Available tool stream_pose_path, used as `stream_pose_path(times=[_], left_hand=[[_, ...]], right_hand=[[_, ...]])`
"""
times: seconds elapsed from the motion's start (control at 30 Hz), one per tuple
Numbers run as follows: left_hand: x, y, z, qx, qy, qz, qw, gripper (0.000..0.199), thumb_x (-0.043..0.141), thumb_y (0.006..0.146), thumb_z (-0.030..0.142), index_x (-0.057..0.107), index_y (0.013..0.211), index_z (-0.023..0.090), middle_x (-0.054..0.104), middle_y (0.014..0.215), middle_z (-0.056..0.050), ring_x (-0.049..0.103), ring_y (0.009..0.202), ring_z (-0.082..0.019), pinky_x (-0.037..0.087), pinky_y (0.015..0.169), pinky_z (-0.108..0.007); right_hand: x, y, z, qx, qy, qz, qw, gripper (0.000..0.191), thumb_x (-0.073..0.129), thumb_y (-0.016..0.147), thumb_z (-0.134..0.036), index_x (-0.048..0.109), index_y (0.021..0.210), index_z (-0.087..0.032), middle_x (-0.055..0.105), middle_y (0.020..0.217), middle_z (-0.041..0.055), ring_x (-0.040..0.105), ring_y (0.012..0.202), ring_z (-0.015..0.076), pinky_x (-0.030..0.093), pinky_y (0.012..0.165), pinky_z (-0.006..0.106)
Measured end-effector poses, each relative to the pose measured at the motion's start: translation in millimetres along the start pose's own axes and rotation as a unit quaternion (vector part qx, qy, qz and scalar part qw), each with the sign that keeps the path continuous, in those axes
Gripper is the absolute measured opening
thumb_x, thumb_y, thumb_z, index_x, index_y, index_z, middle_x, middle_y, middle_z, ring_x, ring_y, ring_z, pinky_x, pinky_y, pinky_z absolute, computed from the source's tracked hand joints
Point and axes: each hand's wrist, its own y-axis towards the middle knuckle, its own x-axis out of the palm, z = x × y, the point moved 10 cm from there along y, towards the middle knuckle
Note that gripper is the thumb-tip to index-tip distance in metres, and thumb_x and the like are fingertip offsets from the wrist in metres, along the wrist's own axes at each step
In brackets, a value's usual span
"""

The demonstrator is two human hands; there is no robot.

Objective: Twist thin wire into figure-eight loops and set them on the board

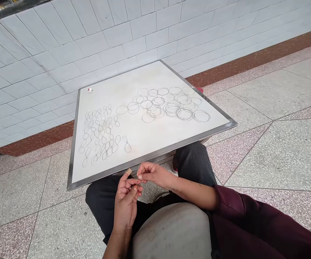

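Note:
My left hand (127, 201) is held palm up just off the table's front edge, its thumb and fingers pinched together; a tan strip (129, 172) is wrapped round one fingertip. My right hand (152, 175) meets it from the right, thumb and forefinger pressed together at the left fingertips. What they pinch is too small to make out. Beyond them on the white table (133, 144), thin wire rings (184, 114) overlap at the right. Several wires twisted into figure-eight loops (107, 149) lie in rough rows at the left.
The table has a grey metal rim (155, 154). A small white and red object (90, 90) sits near its back left corner. A white tiled wall (90, 46) stands behind it. My knees (195, 162) are under the front edge, above a speckled stone floor (60, 212).

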Motion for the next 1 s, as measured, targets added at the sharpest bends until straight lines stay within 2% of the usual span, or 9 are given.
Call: stream_pose_path(times=[0.1, 0.27, 0.37, 0.53, 0.77, 1.0], left_hand=[[0.1, 1, -5, -0.014, -0.035, 0.001, 0.999, 0.056, 0.082, 0.069, 0.016, 0.064, 0.122, 0.024, 0.07, 0.086, -0.001, 0.063, 0.07, -0.009, 0.05, 0.066, -0.018], [-2.2, 1, -16, -0.033, -0.097, 0.018, 0.995, 0.05, 0.079, 0.072, 0.012, 0.067, 0.119, 0.024, 0.069, 0.091, -0.002, 0.065, 0.085, -0.009, 0.051, 0.082, -0.017], [0.8, 1, -14, -0.028, -0.114, 0.002, 0.993, 0.056, 0.077, 0.073, 0.01, 0.064, 0.125, 0.026, 0.069, 0.096, -0.003, 0.066, 0.091, -0.01, 0.052, 0.086, -0.019], [1.9, 1, -11, -0.02, -0.106, -0.014, 0.994, 0.065, 0.077, 0.073, 0.007, 0.059, 0.132, 0.028, 0.07, 0.1, -0.004, 0.065, 0.092, -0.009, 0.052, 0.084, -0.015], [-3.2, 3, -14, -0.028, -0.106, 0.0, 0.994, 0.062, 0.076, 0.073, 0.006, 0.06, 0.13, 0.025, 0.071, 0.094, -0.003, 0.066, 0.086, -0.008, 0.052, 0.082, -0.014], [-7.3, 3, -26, -0.055, -0.144, 0.028, 0.988, 0.058, 0.076, 0.069, 0.0, 0.067, 0.121, 0.022, 0.07, 0.088, -0.003, 0.066, 0.08, -0.007, 0.053, 0.078, -0.015]], right_hand=[[-1, 1, 1, 0.011, 0.016, 0.0, 1.0, 0.028, 0.081, 0.068, -0.037, 0.063, 0.077, -0.018, 0.06, 0.067, -0.0028, 0.054, 0.059, 0.0108, 0.044, 0.059, 0.026], [-3, 2, 1, 0.01, 0.033, 0.018, 0.999, 0.032, 0.084, 0.066, -0.038, 0.063, 0.077, -0.017, 0.059, 0.067, -0.0031, 0.053, 0.059, 0.0099, 0.043, 0.059, 0.025], [-6, 3, 2, 0.007, 0.041, 0.028, 0.999, 0.034, 0.085, 0.065, -0.04, 0.063, 0.077, -0.017, 0.059, 0.067, -0.0032, 0.052, 0.059, 0.0095, 0.043, 0.058, 0.024], [-7, 3, 3, 0.005, 0.037, 0.031, 0.999, 0.034, 0.083, 0.066, -0.042, 0.063, 0.079, -0.018, 0.059, 0.068, -0.0033, 0.053, 0.06, 0.0102, 0.044, 0.059, 0.025], [-6, 3, 4, 0.001, 0.047, 0.032, 0.998, 0.032, 0.083, 0.068, -0.04, 0.063, 0.078, -0.018, 0.058, 0.066, -0.0038, 0.053, 0.061, 0.0108, 0.044, 0.06, 0.025], [-4, 4, 8, 0.014, 0.059, 0.026, 0.998, 0.029, 0.082, 0.067, -0.037, 0.062, 0.077, -0.018, 0.056, 0.064, -0.0039, 0.052, 0.059, 0.0108, 0.043, 0.058, 0.025]])
